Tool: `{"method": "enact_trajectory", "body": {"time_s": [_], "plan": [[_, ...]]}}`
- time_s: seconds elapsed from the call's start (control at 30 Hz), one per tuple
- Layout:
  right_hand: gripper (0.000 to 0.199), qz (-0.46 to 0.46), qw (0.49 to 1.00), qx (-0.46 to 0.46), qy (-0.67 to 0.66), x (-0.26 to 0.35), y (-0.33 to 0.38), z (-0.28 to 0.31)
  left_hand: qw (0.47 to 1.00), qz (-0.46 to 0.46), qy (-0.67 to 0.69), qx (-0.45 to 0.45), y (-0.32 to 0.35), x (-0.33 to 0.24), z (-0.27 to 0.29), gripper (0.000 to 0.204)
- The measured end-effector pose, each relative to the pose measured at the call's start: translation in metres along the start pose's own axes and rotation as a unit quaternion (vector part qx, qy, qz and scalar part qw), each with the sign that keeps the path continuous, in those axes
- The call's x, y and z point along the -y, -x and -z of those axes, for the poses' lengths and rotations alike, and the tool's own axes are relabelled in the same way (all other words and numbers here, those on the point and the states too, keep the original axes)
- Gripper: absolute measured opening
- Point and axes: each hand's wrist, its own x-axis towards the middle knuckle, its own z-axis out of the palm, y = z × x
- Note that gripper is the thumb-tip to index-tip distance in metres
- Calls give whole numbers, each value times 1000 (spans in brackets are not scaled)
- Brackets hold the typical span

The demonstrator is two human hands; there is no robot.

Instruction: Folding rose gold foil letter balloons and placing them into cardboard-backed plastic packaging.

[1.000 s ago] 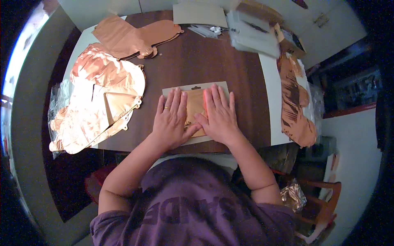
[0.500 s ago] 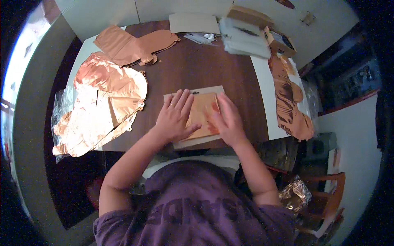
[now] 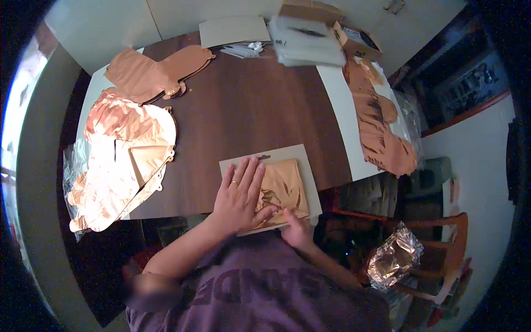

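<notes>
Two hands: left (image 3: pixel 239 195) flat over one coppery foil (image 3: pixel 285 180) on one card (image 3: pixel 309 185), right (image 3: pixel 299 232) unclear.

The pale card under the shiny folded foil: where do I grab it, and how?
Perhaps pinch the pale card at its near right corner, coming from the right, thumb on top. That corner lies bare beside the folded foil and seems to overhang the table, while the left hand covers part of the left side.
</notes>
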Motion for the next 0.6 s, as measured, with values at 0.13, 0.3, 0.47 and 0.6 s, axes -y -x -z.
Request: {"method": "enact_trajectory", "body": {"time_s": [0.13, 0.3, 0.47, 0.6], "plan": [[35, -216, 915, -115, -321, 38, -21, -7, 1000, 20, 15, 19, 0, -5, 3, 90], [33, -272, 921, -97, -261, 54, -60, 32, 928, 94, 360, 0, -37, 41, 35, 74], [30, -464, 739, -105, -477, 56, -77, 67, 929, 105, 315, -164, -126, 94, 72, 50], [24, -327, 930, -2, -166, 28, -60, 77, 964, -19, 243, -108, -198, 106, 56, 37]]}}
